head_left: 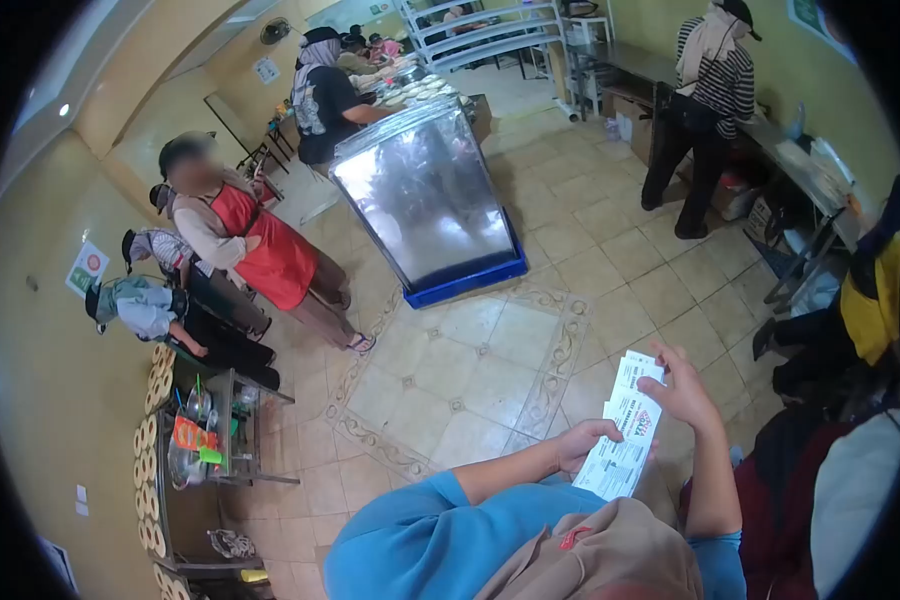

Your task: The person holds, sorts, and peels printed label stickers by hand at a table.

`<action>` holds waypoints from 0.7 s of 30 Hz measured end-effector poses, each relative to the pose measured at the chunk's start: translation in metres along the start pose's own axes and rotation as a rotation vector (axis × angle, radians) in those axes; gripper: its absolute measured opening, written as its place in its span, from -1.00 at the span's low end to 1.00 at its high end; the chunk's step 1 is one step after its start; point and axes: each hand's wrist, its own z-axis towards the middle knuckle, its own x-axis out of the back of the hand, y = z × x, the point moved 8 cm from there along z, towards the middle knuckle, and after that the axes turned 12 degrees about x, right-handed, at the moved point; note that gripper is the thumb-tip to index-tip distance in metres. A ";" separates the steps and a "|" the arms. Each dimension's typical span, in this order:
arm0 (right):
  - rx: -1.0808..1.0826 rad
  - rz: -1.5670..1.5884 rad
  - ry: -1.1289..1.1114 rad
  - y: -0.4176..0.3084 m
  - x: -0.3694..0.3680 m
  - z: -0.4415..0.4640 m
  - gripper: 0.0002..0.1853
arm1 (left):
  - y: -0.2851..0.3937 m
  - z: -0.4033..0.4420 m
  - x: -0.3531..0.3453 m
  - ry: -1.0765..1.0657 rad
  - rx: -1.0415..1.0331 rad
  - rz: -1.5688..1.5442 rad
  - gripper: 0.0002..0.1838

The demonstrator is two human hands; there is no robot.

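Both hands at the paper, held out over tiled floor [440, 375]. Left hand [582, 442] grasps the printed slips [618, 462] by their near side, thumb across the face; right hand [682, 388] lies at the far end, thumb against the paper, fingers loosely spread, and whether it pinches I cannot tell. Slips sit between the two, overlapping, edges staggered. Risks, as I judge them: a slack left thumb would let the uneven stack slide apart and scatter on the tiles; a push from the right thumb could skew, crease or bend the top slip; slips clinging together could be miscounted or lifted as a pair; a draught or a bumped elbow could loosen an edge. Counts: two hands on the paper; slips, at least three by the stepped edges, exact number hidden by overlap. One metal-sided cabinet [425, 205] on one blue base [470, 285]. One red apron [270, 260], on one person; one wall fan [275, 31]; one orange packet [192, 434] on the side cart [232, 400]. Other people: five plainly made out, more partly hidden or too small at the back to number.
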 end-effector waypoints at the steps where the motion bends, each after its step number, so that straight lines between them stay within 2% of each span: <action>1: 0.039 -0.003 0.059 -0.003 0.004 0.000 -0.47 | -0.002 -0.001 -0.002 0.039 0.010 0.010 -0.36; 2: 0.078 -0.006 0.120 -0.005 0.009 0.000 -0.50 | -0.002 -0.002 -0.001 0.078 0.022 0.021 -0.34; 3: 0.058 0.029 0.119 0.002 0.011 0.052 -0.50 | 0.046 -0.010 0.011 0.107 0.040 -0.001 -0.34; 5: -0.076 0.343 -0.084 0.015 0.013 0.084 -0.52 | 0.084 0.006 0.010 0.036 0.047 0.051 -0.36; 6: -0.052 0.315 -0.064 0.013 0.029 0.102 -0.52 | 0.112 0.017 0.008 0.016 0.042 0.088 -0.36; 8: 0.159 0.192 0.183 0.000 0.055 0.109 -0.59 | 0.127 0.025 0.007 -0.017 0.067 0.015 -0.38; 9: 0.146 0.193 0.184 0.007 0.058 0.111 -0.59 | 0.133 0.030 0.009 -0.019 0.075 0.006 -0.38; 11: 0.159 0.302 0.392 0.027 0.085 0.118 -0.63 | 0.152 0.043 0.012 -0.037 0.090 0.006 -0.41; 13: 0.128 0.336 0.414 0.029 0.107 0.125 -0.68 | 0.173 0.061 0.008 -0.039 0.103 0.060 -0.43; 15: 0.157 0.111 0.393 0.042 0.124 0.132 -0.76 | 0.191 0.076 0.009 -0.020 0.117 0.098 -0.45; 16: 0.155 0.114 0.391 0.049 0.128 0.135 -0.76 | 0.198 0.081 0.010 -0.004 0.106 0.113 -0.46; 19: 0.075 0.310 0.424 0.079 0.145 0.158 -0.81 | 0.235 0.102 0.008 0.040 0.084 0.176 -0.48; 21: 0.136 0.544 0.587 0.086 0.171 0.174 -0.78 | 0.263 0.121 0.008 0.056 0.067 0.230 -0.49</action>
